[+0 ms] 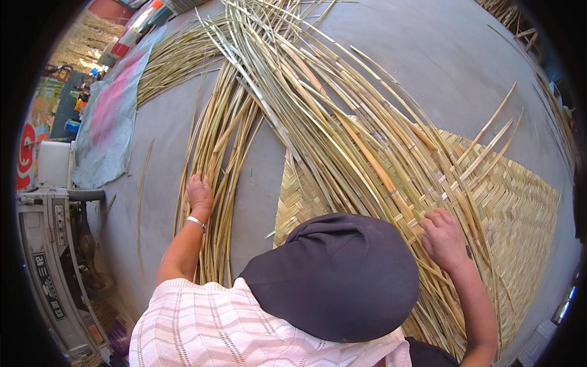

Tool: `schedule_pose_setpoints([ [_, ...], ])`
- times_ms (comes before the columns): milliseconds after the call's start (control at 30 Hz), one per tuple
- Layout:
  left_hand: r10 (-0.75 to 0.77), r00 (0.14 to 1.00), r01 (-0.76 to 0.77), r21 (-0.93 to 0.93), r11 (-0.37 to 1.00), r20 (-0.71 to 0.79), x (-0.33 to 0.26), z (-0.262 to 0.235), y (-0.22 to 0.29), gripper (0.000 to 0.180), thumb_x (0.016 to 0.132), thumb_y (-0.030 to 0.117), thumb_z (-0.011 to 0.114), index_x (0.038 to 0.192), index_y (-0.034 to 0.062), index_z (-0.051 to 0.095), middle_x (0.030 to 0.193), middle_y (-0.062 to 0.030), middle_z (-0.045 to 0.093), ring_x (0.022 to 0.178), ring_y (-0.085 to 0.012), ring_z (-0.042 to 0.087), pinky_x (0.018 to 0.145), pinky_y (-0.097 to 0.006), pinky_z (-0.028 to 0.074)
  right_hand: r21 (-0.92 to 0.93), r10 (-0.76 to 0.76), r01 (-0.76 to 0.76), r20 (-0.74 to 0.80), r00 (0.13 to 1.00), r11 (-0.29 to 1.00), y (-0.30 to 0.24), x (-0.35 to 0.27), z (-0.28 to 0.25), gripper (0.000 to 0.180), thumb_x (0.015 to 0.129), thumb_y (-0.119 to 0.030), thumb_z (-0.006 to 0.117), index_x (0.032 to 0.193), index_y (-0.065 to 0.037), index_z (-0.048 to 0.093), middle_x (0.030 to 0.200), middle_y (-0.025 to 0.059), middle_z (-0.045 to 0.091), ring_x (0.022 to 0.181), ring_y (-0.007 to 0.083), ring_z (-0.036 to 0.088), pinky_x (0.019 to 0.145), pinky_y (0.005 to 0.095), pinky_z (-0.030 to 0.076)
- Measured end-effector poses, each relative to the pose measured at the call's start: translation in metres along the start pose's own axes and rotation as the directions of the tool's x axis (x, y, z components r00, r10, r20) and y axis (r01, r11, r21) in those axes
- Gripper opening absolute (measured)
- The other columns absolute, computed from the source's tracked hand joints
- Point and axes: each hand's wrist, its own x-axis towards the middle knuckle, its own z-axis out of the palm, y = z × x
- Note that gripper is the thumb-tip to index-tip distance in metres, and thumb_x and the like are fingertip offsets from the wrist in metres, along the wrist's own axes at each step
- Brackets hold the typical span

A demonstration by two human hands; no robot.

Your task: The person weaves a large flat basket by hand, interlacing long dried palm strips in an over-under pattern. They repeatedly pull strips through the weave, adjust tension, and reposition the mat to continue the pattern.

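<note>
Canes (354, 147), crossed and loose, could scatter if one snags; left hand (199, 194) and right hand (444, 238) lie at them, whether fingers clamp I cannot tell.

The left grip (199, 194) is touching reeds (215, 139) left of the woven mat (520, 202); the right grip (443, 240) (fingers bent) is touching reeds over it.

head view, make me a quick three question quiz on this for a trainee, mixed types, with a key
1. True or false: the right hand is on the sheet at the far left.
2. Which lies partly under the long strips? A) the dark cap; B) the woven mat; C) the vehicle.
3. Fill in: a pale band circles the ____ wrist.

Key: 1 false; 2 B; 3 left.
</note>
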Motion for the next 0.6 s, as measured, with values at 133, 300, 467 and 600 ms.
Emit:
schedule_pose_setpoints([
  [133,-0.190,0.970,0.202,-0.070,0.977,0.155,0.009,0.011,-0.039,0.035,0.091,0.033,0.057,0.114,0.0077,0.064,0.115,-0.0145,0.064,0.107,-0.0340,0.059,0.090,-0.045,0.047,-0.034,-0.040,0.041,0.042,0.998,0.999,-0.009,0.026,-0.004,0.026,0.075,-0.017,0.070,0.098,-0.008,0.063,0.105,0.0098,0.063,0.108,0.0294,0.056,0.092,0.0413,0.044],
  [300,-0.101,0.957,0.138,-0.119,0.983,0.271,0.019,0.015,-0.036,0.033,0.089,0.032,0.061,0.103,0.0036,0.068,0.100,-0.0178,0.069,0.093,-0.0353,0.065,0.084,-0.043,0.049,-0.027,-0.024,0.028,0.139,0.990,0.999,-0.012,0.020,0.012,0.023,0.076,-0.019,0.069,0.095,-0.008,0.063,0.101,0.0091,0.065,0.100,0.0282,0.060,0.087,0.0410,0.047],
  [467,-0.148,0.946,0.202,-0.167,0.965,0.289,0.026,0.018,-0.035,0.028,0.085,0.029,0.067,0.097,0.0028,0.070,0.095,-0.0188,0.070,0.090,-0.0336,0.066,0.080,-0.042,0.050,0.004,-0.029,0.029,0.308,0.951,1.000,-0.015,0.000,0.031,0.017,0.077,-0.021,0.067,0.087,-0.008,0.062,0.090,0.0106,0.064,0.090,0.0303,0.062,0.077,0.0424,0.050],
  [600,-0.079,0.911,0.190,-0.241,0.952,0.405,0.040,0.026,-0.047,0.029,0.084,0.027,0.068,0.095,0.0006,0.068,0.090,-0.0173,0.070,0.085,-0.0277,0.067,0.077,-0.039,0.050,0.072,-0.031,0.008,0.315,0.948,0.997,-0.014,-0.008,0.038,0.017,0.078,-0.022,0.066,0.085,-0.007,0.061,0.085,0.0122,0.063,0.084,0.0326,0.062,0.074,0.0443,0.050],
])
